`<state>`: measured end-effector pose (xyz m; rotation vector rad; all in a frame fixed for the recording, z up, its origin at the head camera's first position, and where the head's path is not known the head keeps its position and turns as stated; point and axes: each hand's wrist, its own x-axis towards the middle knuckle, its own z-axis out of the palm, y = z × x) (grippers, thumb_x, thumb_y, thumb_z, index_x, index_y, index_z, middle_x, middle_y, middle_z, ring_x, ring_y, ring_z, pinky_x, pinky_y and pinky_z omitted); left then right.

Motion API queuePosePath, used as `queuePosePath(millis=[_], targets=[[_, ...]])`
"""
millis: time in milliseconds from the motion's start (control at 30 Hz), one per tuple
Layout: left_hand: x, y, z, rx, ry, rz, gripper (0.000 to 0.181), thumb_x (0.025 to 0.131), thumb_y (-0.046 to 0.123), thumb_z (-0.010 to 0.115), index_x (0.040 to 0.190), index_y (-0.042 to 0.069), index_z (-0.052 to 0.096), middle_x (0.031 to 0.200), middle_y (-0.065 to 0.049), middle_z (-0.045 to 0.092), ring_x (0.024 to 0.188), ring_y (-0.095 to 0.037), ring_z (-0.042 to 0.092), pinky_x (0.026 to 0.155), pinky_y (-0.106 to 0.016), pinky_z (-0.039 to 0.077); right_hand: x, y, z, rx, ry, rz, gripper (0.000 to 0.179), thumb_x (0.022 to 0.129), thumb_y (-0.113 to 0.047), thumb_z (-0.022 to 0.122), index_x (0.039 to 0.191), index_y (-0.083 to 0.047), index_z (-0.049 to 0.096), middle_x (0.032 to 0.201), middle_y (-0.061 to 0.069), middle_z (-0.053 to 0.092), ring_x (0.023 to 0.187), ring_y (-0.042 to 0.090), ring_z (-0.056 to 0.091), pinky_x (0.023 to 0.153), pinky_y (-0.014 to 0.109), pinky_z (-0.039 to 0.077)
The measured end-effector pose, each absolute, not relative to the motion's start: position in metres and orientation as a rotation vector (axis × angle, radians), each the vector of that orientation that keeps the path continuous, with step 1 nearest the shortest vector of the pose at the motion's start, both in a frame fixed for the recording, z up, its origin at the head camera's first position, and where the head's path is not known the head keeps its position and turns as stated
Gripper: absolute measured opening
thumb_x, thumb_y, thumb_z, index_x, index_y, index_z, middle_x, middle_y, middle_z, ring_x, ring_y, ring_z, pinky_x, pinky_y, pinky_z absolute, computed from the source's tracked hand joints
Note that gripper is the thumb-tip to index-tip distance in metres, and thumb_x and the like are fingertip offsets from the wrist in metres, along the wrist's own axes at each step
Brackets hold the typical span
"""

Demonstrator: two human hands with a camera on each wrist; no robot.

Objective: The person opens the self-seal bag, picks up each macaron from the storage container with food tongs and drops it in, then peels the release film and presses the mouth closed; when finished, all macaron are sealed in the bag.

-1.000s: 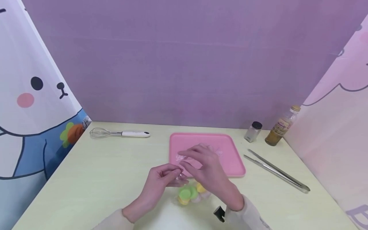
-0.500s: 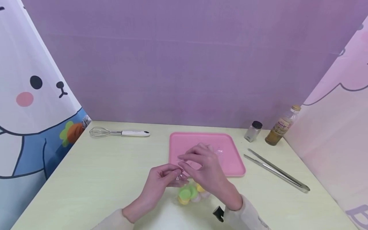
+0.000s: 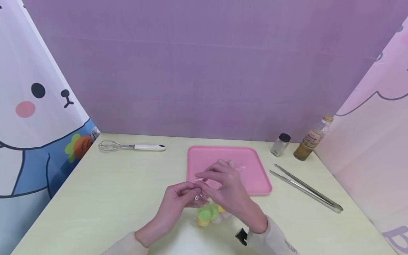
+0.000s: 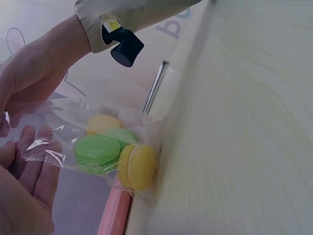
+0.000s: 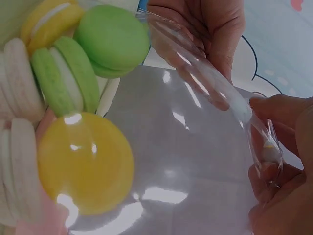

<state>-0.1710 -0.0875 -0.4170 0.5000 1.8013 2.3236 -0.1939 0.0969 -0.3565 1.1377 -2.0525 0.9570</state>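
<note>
A clear plastic bag (image 5: 166,142) holds several macarons and hangs low over the table. Inside are green macarons (image 5: 112,39), yellow ones (image 5: 88,164) and pale pinkish ones (image 5: 22,73). My left hand (image 3: 180,200) pinches the bag's upper part between thumb and fingers, its other fingers behind the film. From the other side my right hand (image 3: 229,187) has thumb and fingertips at the bag's mouth, with the film between them in the right wrist view. In the head view the hands partly cover the bag, and the right thumb tip overlaps the left fingers.
Just behind the hands lies a pink tray (image 3: 261,184) with clear film on it. A whisk (image 3: 140,147) is at the back left. To the right are metal tongs (image 3: 306,189), a black-capped jar (image 3: 280,145) and a corked bottle (image 3: 312,140). A purple backdrop (image 3: 204,71) rises behind.
My right hand has shifted slightly left, its thumb tip now closer to the left fingers. The left hand keeps its hold on the bag. The macarons stay in nearly the same spot.
</note>
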Motion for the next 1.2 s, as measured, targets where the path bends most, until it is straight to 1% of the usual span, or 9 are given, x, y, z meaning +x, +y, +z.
queuePosePath(millis=[300, 667, 800, 1000, 1200], targets=[[-0.1705, -0.0863, -0.417, 0.512, 1.813, 2.309, 0.024, 0.1, 0.01, 0.063, 0.112, -0.01, 0.067, 0.098, -0.022, 0.074, 0.084, -0.028, 0.075, 0.079, -0.045, 0.059, -0.1935, 0.0958, -0.3576, 1.106, -2.038, 0.988, 0.014, 0.078, -0.001, 0.083, 0.09, -0.008, 0.08, 0.083, -0.004, 0.072, 0.079, 0.011, 0.06, 0.073, 0.028, 0.045], [-0.1707, -0.0869, -0.4172, 0.56, 1.807, 2.32, 0.025, 0.1, 0.01, 0.063, 0.111, -0.012, 0.066, 0.1, -0.024, 0.073, 0.088, -0.029, 0.075, 0.079, -0.046, 0.059, -0.1903, 0.0946, -0.3576, 1.039, -2.046, 1.092, 0.015, 0.078, 0.002, 0.082, 0.09, -0.006, 0.081, 0.083, -0.002, 0.075, 0.076, 0.011, 0.063, 0.072, 0.029, 0.049], [-0.17, -0.0871, -0.4168, 0.566, 1.808, 2.315, 0.025, 0.1, 0.01, 0.064, 0.112, -0.012, 0.065, 0.102, -0.024, 0.073, 0.088, -0.029, 0.075, 0.079, -0.046, 0.059, -0.1896, 0.0941, -0.3573, 1.025, -2.042, 1.117, 0.015, 0.079, 0.002, 0.082, 0.091, -0.006, 0.08, 0.083, -0.001, 0.075, 0.077, 0.012, 0.064, 0.073, 0.03, 0.05], [-0.17, -0.0865, -0.4169, 0.573, 1.81, 2.32, 0.025, 0.1, 0.009, 0.064, 0.111, -0.013, 0.065, 0.101, -0.024, 0.073, 0.087, -0.029, 0.075, 0.079, -0.046, 0.059, -0.189, 0.0925, -0.3577, 0.998, -2.032, 1.11, 0.015, 0.078, 0.002, 0.082, 0.091, -0.007, 0.08, 0.084, -0.001, 0.075, 0.077, 0.012, 0.065, 0.076, 0.031, 0.048], [-0.1709, -0.0862, -0.4182, 0.582, 1.798, 2.325, 0.026, 0.1, 0.009, 0.064, 0.111, -0.014, 0.065, 0.101, -0.021, 0.074, 0.089, -0.027, 0.075, 0.079, -0.046, 0.059, -0.1883, 0.0899, -0.3586, 0.959, -1.995, 1.111, 0.013, 0.079, 0.002, 0.081, 0.09, -0.006, 0.08, 0.084, 0.0, 0.076, 0.077, 0.012, 0.066, 0.079, 0.032, 0.048]])
